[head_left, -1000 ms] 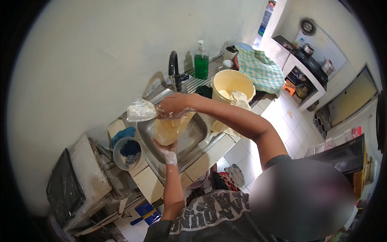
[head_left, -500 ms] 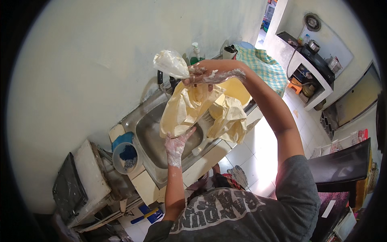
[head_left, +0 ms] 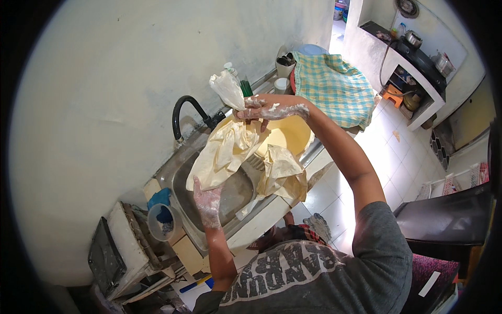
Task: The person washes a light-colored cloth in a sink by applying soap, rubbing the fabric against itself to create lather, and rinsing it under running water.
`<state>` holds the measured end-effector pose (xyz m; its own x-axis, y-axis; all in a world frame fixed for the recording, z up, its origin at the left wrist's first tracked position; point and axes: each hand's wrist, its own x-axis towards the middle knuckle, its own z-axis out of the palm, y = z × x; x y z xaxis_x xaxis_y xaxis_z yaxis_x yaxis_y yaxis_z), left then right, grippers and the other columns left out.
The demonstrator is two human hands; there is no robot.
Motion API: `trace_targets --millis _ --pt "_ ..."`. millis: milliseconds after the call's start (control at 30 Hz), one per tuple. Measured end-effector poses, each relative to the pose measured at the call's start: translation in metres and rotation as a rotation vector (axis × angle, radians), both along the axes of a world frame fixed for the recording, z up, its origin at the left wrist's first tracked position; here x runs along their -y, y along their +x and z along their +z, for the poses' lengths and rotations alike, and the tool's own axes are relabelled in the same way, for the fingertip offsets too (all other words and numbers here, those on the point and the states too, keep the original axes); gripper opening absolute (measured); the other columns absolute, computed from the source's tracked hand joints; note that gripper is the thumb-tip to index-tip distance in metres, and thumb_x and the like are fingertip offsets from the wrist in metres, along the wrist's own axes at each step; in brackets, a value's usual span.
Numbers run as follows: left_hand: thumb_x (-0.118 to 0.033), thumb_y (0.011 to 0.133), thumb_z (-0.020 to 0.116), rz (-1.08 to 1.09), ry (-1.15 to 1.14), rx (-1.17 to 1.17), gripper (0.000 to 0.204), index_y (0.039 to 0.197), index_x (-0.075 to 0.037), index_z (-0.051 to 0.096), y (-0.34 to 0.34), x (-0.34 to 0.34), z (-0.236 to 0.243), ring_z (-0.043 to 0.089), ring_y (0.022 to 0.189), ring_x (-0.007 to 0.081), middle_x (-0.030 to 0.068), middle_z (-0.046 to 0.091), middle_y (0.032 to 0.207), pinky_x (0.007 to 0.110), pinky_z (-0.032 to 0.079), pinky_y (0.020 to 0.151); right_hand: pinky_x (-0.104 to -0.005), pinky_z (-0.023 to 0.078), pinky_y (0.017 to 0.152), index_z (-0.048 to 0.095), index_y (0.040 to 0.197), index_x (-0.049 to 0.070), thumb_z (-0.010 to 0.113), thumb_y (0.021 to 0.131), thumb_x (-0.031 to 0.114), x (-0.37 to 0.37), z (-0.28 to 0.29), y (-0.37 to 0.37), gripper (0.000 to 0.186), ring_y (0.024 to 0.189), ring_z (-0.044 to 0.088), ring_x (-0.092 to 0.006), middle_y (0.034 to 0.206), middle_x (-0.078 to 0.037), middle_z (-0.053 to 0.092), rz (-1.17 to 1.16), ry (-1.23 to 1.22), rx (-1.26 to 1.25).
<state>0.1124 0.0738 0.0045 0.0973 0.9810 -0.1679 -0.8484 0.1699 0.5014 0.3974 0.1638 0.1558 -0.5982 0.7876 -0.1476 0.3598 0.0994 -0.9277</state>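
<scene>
A bulging, pale cream plastic bag [head_left: 217,159] hangs slantwise over the metal sink [head_left: 241,191]. My right hand [head_left: 272,109], smeared with white paste, is closed around its gathered neck, and the crumpled upper end sticks out above the fingers. At the bag's lower end is my left hand [head_left: 209,205], also coated white, gripping it with the fingers partly hidden. Behind the bag stands a yellow tub [head_left: 290,134], partly covered by my right forearm. A second crumpled cream bag [head_left: 284,175] drapes down at the tub's near side.
A black faucet [head_left: 180,112] curves over the sink's far left. Beside the sink's left end stands a clear tub [head_left: 163,222] with blue scrubbing cloths. Beyond the yellow tub lie a checked cloth [head_left: 334,86] and a cup of utensils [head_left: 285,65]. A green bottle [head_left: 244,86] stands against the wall.
The bag has swung lower and to the left, with its top end now narrower. My left hand has moved left with it. The faucet has come into clear sight and the view has shifted.
</scene>
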Motion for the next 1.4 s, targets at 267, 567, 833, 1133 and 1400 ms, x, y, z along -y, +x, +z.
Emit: trace_targets --millis 267,567,833,1133,1400 --pt "-0.036 0.088 0.048 0.035 -0.023 -0.073 0.058 0.131 -0.004 0.028 0.006 -0.008 0.005 0.033 0.124 0.032 0.0144 0.035 0.134 0.054 0.028 0.099 -0.028 0.049 0.068 0.052 0.108 0.006 0.048 0.085 0.049 -0.01 -0.017 0.016 0.049 0.085 0.054 -0.0147 0.092 -0.006 0.055 0.011 -0.024 -0.089" --pt "-0.041 0.087 0.048 0.045 -0.01 -0.1 0.061 0.131 -0.004 0.028 0.01 -0.011 0.009 0.034 0.123 0.0302 0.014 0.036 0.133 0.051 0.029 0.1 -0.0287 0.052 0.068 0.053 0.105 0.003 0.049 0.085 0.048 -0.012 -0.024 0.023 0.05 0.084 0.055 -0.0151 0.088 -0.007 0.056 0.002 -0.024 -0.14" --pt "-0.043 0.087 0.046 0.005 -0.004 -0.094 0.063 0.13 -0.001 0.028 0.009 -0.014 0.013 0.037 0.121 0.0311 0.016 0.036 0.132 0.05 0.035 0.097 -0.0288 0.052 0.069 0.052 0.108 0.004 0.05 0.084 0.048 -0.011 -0.028 0.029 0.05 0.085 0.054 -0.0154 0.09 -0.007 0.055 -0.033 -0.038 -0.158" --pt "-0.045 0.089 0.039 0.002 0.062 -0.286 0.054 0.132 -0.013 0.029 0.027 -0.014 0.047 0.039 0.119 0.0328 0.013 0.034 0.134 0.052 0.042 0.09 -0.0305 0.052 0.072 0.052 0.108 0.004 0.048 0.084 0.052 -0.01 -0.036 0.046 0.054 0.087 0.055 -0.0173 0.093 -0.009 0.056 -0.068 -0.044 -0.202" --pt "-0.044 0.091 0.033 -0.036 0.044 -0.319 0.055 0.134 -0.011 0.023 0.032 -0.019 0.062 0.038 0.12 0.0335 0.014 0.032 0.134 0.054 0.041 0.09 -0.0288 0.051 0.07 0.052 0.106 0.003 0.05 0.083 0.05 -0.008 -0.047 0.059 0.052 0.087 0.054 -0.0163 0.094 -0.008 0.056 -0.132 -0.052 -0.277"
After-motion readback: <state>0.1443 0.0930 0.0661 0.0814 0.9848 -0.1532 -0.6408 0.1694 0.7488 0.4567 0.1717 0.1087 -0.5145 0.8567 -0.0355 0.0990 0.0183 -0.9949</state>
